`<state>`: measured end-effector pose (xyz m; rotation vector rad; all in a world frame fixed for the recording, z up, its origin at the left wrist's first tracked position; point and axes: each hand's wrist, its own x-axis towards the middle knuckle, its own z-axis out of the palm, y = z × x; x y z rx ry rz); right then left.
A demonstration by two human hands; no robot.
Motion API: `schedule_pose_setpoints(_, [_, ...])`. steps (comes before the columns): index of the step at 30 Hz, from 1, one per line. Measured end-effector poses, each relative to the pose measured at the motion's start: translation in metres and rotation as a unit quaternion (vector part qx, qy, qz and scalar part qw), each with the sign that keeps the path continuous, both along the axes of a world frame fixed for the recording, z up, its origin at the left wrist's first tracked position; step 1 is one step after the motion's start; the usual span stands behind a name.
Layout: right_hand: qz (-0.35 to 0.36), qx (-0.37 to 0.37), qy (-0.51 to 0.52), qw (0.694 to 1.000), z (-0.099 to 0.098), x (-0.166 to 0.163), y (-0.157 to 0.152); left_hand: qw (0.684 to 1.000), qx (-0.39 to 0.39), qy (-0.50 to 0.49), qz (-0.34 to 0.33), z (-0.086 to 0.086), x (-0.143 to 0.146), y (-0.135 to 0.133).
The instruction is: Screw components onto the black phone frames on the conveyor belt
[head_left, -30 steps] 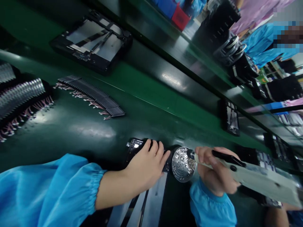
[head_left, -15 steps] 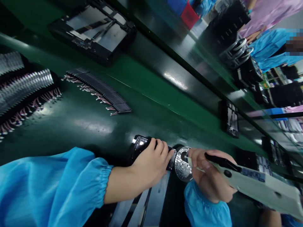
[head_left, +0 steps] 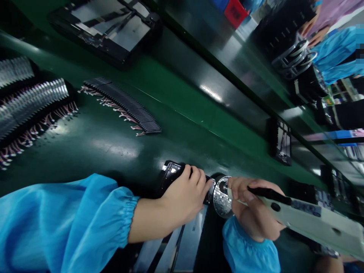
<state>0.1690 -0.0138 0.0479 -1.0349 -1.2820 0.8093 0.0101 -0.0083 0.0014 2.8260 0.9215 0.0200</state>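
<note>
Left sleeve [head_left: 65, 223]: bright blue, loose, creased fabric
Right sleeve [head_left: 250, 250]: same blue, puffed
Left cuff [head_left: 129, 218]: gathered into small ruffles
Hands [head_left: 184, 197] [head_left: 254, 212]: bare

The left hand [head_left: 186, 197] hides part of the device [head_left: 187, 237] beneath, whose near end the bottom edge cuts off. The right hand [head_left: 253, 208] covers part of the pale tool [head_left: 321, 223] and round dish [head_left: 222, 203].

Open bench [head_left: 136, 151] between left hand [head_left: 183, 199] and wired strips [head_left: 127, 102] (rightward obstacle: round dish [head_left: 223, 203])
</note>
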Motion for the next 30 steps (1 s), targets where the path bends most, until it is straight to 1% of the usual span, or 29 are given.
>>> schedule_pose_setpoints(6, [0.003,-0.015,0.0,1.0,-0.002,0.0,0.003,1.0,-0.002,0.003,-0.005,0.002,-0.001,0.0])
schedule_pose_setpoints(11, [0.003,-0.013,0.012,1.0,-0.002,-0.001,0.001,1.0,0.009,0.002,-0.004,0.001,-0.002,-0.001])
schedule_pose_setpoints(15, [0.017,-0.009,0.02,1.0,0.006,0.016,-0.005,0.999,0.021,-0.015,-0.021,0.001,-0.004,0.003])
schedule_pose_setpoints(18, [-0.027,0.017,0.016,0.999,0.008,0.036,-0.009,0.998,0.023,-0.047,-0.043,0.001,-0.006,0.008])
schedule_pose_setpoints(20, [-0.062,0.024,0.013,0.998,0.004,0.044,-0.007,0.996,0.019,-0.072,-0.055,0.0,-0.006,0.011])
schedule_pose_setpoints(23, [-0.078,0.017,0.025,0.996,-0.006,0.046,0.0,0.994,0.015,-0.089,-0.066,-0.002,-0.005,0.013])
schedule_pose_setpoints(26, [-0.071,0.006,0.045,0.996,-0.013,0.04,0.008,0.993,0.025,-0.087,-0.074,-0.003,-0.004,0.015])
schedule_pose_setpoints(30, [-0.053,0.01,0.056,0.997,-0.017,0.035,0.01,0.992,0.033,-0.089,-0.083,-0.003,-0.003,0.016])
